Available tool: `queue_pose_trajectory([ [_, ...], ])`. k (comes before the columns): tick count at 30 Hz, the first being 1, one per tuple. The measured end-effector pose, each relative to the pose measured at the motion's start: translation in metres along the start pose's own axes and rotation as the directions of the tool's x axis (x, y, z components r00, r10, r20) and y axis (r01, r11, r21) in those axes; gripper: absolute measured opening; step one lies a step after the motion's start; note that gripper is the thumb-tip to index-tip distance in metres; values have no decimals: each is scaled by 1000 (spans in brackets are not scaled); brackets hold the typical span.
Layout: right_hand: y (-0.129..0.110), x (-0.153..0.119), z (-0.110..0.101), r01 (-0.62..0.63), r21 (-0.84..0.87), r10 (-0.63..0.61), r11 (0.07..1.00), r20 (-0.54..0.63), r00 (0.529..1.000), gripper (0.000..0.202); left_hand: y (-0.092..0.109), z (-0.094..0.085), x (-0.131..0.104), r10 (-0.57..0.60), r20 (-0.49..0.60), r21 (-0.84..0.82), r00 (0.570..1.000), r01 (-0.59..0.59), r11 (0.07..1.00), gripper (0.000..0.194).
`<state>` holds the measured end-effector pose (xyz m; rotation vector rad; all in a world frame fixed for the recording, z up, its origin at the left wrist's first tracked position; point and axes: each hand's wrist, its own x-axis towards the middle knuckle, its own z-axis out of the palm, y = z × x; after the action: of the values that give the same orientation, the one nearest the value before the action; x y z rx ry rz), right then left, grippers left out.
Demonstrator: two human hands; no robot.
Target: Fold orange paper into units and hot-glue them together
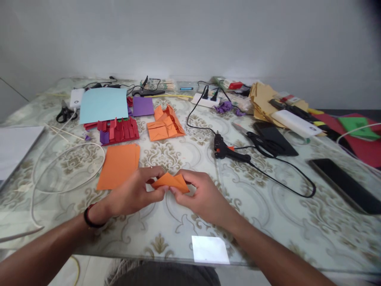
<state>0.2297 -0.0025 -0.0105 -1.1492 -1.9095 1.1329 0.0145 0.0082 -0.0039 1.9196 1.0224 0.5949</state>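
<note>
Here at the lower middle of the frame, an orange piece [171,182] of folded paper sits right between two hands, and neither is nearer: the left hand [133,190] has its left end, the right hand [201,194] its right end. Both are pinched on it, thumbs on the near edge and almost meeting at the centre, the other fingers curled behind. The long axis runs across the frame, left to right, with a pointed fold standing up along the top and the right end dipping a little.

Just up and left of it lies the sheet stack [117,167], orange as well, with the left hand overlapping its lower right corner in this view; whether they touch, I can't tell. Straight up from the hands, past a patch of bare cloth, are the folded orange units [163,129], and left of those the red units [123,130], with a blue sheet [103,105] above.

Out right, the glue gun [228,149] lies apart from the right hand, nozzle toward the top, scissors [264,145] beside it, a phone [345,186] at the right edge.

Underneath it all, a flat table [166,238] in pale floral cover, glossy at the near edge. Beyond, a plain grey wall [178,39] fills the top of the frame, and the light is soft.
</note>
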Motion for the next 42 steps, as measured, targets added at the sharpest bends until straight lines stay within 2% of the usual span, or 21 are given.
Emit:
queue_pose_trajectory([
  [3,-2,-2,0,3,37,-3,999,1,1000,14,0,-3,1,-18,39,-68,999,21,997,22],
  [7,-2,-4,-3,5,61,-4,998,-21,1000,16,1,-8,1,-55,84,-247,995,74,966,23],
  [11,1,-4,-8,0,92,6,996,-67,998,18,2,-18,1,-85,63,-435,994,104,894,20],
  [14,4,-3,-13,48,68,-38,997,-142,989,19,0,-29,1,-33,-14,-526,999,21,850,15],
  [16,5,-1,-15,118,-27,-121,993,-229,966,19,-2,-34,2,-14,-90,-563,996,-40,825,14],
  [18,7,1,-15,234,-160,-272,959,-291,917,15,-2,-33,2,-56,-100,-586,993,-13,810,18],
  [19,7,1,-14,301,-218,-357,928,-297,886,13,-2,-29,2,-94,-61,-597,994,39,801,23],
  [22,10,3,-9,464,-318,-546,827,-251,800,14,1,-14,2,-155,153,-644,976,217,733,28],
  [24,12,3,-6,500,-335,-580,799,-210,787,16,1,-6,2,-122,185,-653,975,215,727,26],
  [29,13,3,-9,481,-301,-537,823,-141,832,23,-6,-4,3,-56,105,-636,993,110,763,21],
  [34,11,3,-14,412,-258,-432,874,-26,901,56,-13,-8,4,-12,-7,-559,1000,6,829,23],
  [38,11,1,-16,335,-208,-356,919,-71,932,54,-9,-6,3,7,-7,-457,1000,-10,889,37],
  [40,10,1,-17,286,-154,-303,946,-102,947,48,-6,-6,2,10,-16,-336,1000,-14,942,44],
  [42,8,1,-18,227,-80,-235,971,-115,965,38,-3,-7,0,25,-42,-168,999,-32,985,40],
])
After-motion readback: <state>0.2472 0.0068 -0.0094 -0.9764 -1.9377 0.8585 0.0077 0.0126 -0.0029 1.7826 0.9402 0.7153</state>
